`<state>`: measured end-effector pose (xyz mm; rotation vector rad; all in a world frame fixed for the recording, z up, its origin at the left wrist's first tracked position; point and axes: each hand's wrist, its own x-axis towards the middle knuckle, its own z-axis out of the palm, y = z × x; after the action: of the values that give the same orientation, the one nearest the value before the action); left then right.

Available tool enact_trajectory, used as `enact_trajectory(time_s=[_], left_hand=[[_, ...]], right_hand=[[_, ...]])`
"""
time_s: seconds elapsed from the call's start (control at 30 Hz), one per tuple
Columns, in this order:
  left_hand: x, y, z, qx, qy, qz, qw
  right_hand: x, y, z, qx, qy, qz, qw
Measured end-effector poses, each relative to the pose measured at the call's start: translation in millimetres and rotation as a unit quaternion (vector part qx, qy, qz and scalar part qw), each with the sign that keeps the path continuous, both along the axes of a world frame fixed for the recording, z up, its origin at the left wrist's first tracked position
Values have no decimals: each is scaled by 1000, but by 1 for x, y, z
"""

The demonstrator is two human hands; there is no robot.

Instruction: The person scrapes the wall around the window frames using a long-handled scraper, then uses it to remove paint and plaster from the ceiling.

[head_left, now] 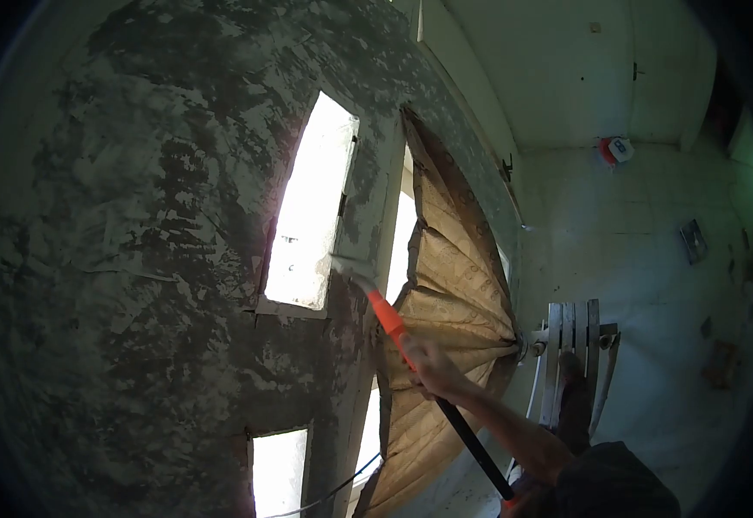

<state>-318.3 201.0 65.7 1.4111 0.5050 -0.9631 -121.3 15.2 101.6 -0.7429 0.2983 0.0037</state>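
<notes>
My right hand is closed round an orange-and-black pole, just below its bright orange upper part. The pole runs diagonally up to the left. Its thin pale metal head is blurred and overlaps the lower edge of a bright narrow window in this view. At the pole's lower orange end, my left hand grips it, mostly cut off by the frame edge. Behind the pole hangs a tan patterned curtain, gathered to one side. Patchy grey plaster covers the wall on the left.
Below me stands a slatted wooden bench, a foot resting on it. A red-and-white bucket is on the pale floor by the far wall. A second bright window is low in view, with a dark cable near it.
</notes>
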Motion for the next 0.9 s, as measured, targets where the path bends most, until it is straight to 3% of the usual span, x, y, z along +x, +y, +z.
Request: enact_trajectory(time_s=[0.2,0.3,0.5,0.77,0.9], left_hand=[[-4,-1,4,2,22,0,1000],[-13,-6,6,-7,32,0,999],[-29,-8,4,-24,51,-8,998],[-43,-6,4,-41,65,-19,997],[-33,1,5,-38,54,-31,997]], right_hand=[[8,-16,6,-40,14,4,999],[-4,-18,16,34,23,30,999],[-12,-17,19,-18,41,65,997],[-3,-9,23,-16,59,13,998],[-10,-6,38,-22,35,40,998]])
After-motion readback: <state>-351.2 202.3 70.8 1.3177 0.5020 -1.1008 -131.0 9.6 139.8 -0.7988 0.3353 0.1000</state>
